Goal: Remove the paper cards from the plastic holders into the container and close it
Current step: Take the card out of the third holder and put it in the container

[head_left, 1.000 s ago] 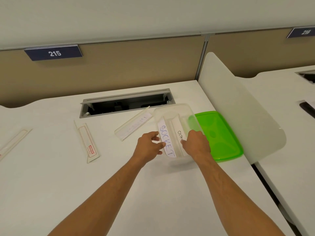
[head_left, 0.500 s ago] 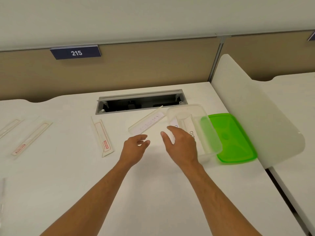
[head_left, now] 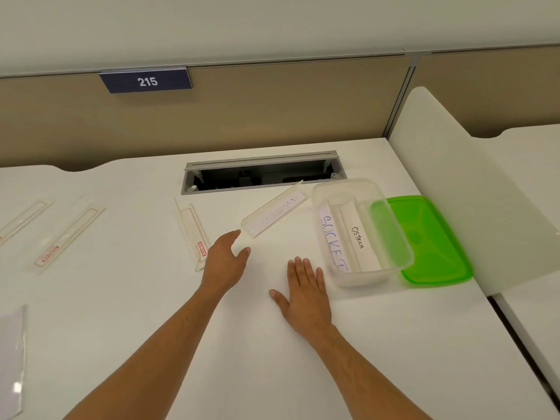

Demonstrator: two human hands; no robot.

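A clear plastic container point(head_left: 391, 269) stands on the white desk with two paper cards inside, one reading SOCKET point(head_left: 330, 237) and one reading OSTRICH point(head_left: 359, 237). Its green lid point(head_left: 436, 241) lies flat just right of it. A clear plastic holder point(head_left: 274, 213) with a card still in it lies tilted left of the container. My left hand point(head_left: 222, 265) hovers open just below that holder's near end, holding nothing. My right hand point(head_left: 306, 295) lies flat and open on the desk, left of the container's near corner.
More clear holders lie on the desk: one with a red label point(head_left: 194, 234) beside my left hand, two further left point(head_left: 68, 234). A clear sleeve point(head_left: 12, 359) lies at the left edge. An open cable tray point(head_left: 260, 174) is behind; a white divider panel point(head_left: 472, 189) stands right.
Both hands have left the container after putting the SOCKET card in it. The left hand moved toward the tilted holder; the right hand dropped flat onto the desk. The view shifted left.
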